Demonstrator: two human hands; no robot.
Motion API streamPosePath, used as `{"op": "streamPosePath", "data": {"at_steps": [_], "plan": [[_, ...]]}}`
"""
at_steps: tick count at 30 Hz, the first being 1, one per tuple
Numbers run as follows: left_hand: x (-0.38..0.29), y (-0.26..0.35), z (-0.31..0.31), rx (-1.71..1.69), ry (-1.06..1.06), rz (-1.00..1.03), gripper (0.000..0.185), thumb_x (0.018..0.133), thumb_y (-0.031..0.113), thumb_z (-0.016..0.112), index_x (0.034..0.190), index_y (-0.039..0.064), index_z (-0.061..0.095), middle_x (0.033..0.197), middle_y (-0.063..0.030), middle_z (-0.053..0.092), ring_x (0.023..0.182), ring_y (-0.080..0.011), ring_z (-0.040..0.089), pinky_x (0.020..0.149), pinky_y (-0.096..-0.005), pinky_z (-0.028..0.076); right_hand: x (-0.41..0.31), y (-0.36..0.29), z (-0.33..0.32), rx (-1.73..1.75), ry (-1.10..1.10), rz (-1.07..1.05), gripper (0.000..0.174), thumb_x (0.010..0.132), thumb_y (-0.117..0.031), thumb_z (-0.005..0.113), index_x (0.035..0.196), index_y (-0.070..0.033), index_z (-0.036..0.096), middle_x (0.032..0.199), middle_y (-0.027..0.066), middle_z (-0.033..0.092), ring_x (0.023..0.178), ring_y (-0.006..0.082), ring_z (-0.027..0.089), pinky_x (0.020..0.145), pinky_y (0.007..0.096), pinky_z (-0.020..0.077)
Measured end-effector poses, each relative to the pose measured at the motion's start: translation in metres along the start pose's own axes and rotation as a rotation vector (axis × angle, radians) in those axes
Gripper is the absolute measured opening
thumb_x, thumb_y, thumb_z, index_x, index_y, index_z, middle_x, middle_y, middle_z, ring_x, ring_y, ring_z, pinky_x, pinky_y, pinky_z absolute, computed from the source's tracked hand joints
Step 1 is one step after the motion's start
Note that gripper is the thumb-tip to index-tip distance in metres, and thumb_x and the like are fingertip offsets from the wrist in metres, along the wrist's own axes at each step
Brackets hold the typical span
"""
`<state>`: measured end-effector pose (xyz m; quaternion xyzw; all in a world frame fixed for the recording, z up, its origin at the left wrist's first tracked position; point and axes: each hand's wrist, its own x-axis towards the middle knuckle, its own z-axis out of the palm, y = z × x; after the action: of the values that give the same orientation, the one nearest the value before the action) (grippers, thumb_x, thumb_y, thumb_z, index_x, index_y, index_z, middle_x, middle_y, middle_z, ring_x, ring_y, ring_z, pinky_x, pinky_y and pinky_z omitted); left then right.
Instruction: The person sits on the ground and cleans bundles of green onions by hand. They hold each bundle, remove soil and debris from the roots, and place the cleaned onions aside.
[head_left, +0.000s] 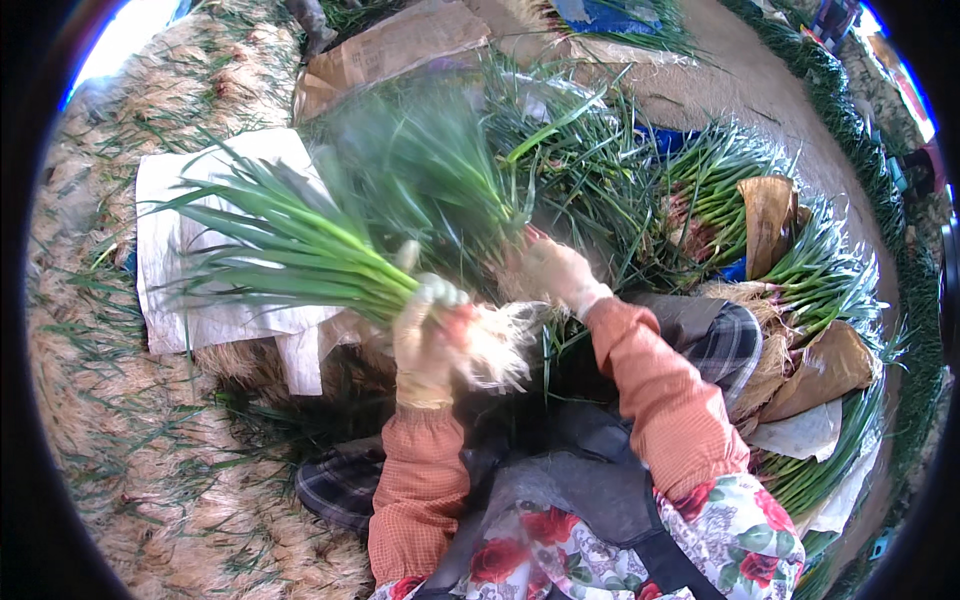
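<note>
My left hand (424, 322), in a pale glove, grips a bunch of green onions (330, 259) just above its white, stringy roots. The leaves of that bunch fan out to the left, over a white cloth (217, 315). My right hand (559, 270), gloved too, is closed around the reddish base of a second bunch of green onions (465, 165). Motion blurs those leaves, which point up and away from me. Beyond and right of my right hand lies a heap of loose green leaves (600, 187).
Wrapped green onion bundles (817, 262) line the right side, some with brown paper (821, 371). Piled roots and leaves (135, 465) cover the left. Flattened cardboard (397, 49) lies at the far side, beside a bundle with a blue wrap (611, 15).
</note>
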<state>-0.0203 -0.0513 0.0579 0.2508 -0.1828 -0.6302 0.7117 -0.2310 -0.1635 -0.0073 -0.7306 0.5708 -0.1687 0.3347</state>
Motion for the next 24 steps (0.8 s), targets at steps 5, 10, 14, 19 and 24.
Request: {"op": "streamPosePath", "data": {"at_steps": [5,10,14,19,24], "plan": [[0.000,-0.018,0.000,0.408,0.218,-0.357,0.033,0.088,0.003,0.067,0.120,0.001,0.061,0.103,-0.0140,0.070,0.086,-0.0190,0.069,0.067,-0.0266,0.058,-0.056,-0.044,0.003,0.089,0.003,-0.401,0.024,0.087,-0.031,0.072,0.097,-0.011,0.064,0.089,0.0109,0.069,0.076,0.0350,0.067,0.069,0.0429,0.0540],[-0.010,-0.030,-0.014,0.465,0.267,-0.238,0.029,0.090,0.002,0.059,0.119,-0.001,0.063,0.095,-0.0130,0.073,0.075,-0.0189,0.070,0.058,-0.0280,0.058,-0.050,-0.055,-0.014,0.687,-0.460,0.184,0.060,0.094,-0.049,0.063,0.134,-0.004,0.057,0.095,0.0049,0.069,0.068,0.0119,0.060,0.059,0.0256,0.0485],[-0.034,-0.026,-0.022,0.328,0.165,-0.465,0.025,0.087,0.014,0.066,0.102,-0.007,0.068,0.087,-0.0120,0.073,0.069,-0.0181,0.069,0.061,-0.0284,0.057,-0.020,-0.077,0.008,1.175,-0.490,0.050,0.061,0.092,-0.032,0.070,0.138,0.000,0.049,0.098,0.0045,0.064,0.063,0.0085,0.051,0.058,0.0237,0.0443],[-0.038,-0.037,-0.024,0.138,0.304,-0.199,0.024,0.090,0.015,0.063,0.101,-0.006,0.069,0.081,-0.0100,0.071,0.060,-0.0148,0.064,0.053,-0.0235,0.051,-0.029,-0.082,0.051,1.671,-0.213,0.123,0.036,0.096,-0.018,0.061,0.130,-0.007,0.055,0.087,0.0002,0.060,0.065,0.0121,0.055,0.056,0.0289,0.0472],[-0.038,-0.052,-0.023,0.297,0.364,-0.211,0.024,0.090,0.017,0.064,0.098,-0.005,0.069,0.078,-0.0102,0.070,0.052,-0.0127,0.058,0.044,-0.0227,0.042,-0.022,-0.082,0.029,1.794,-0.202,0.428,0.033,0.103,-0.028,0.047,0.119,-0.005,0.064,0.061,-0.0056,0.039,0.048,0.0115,0.035,0.045,0.0263,0.0296]]}}
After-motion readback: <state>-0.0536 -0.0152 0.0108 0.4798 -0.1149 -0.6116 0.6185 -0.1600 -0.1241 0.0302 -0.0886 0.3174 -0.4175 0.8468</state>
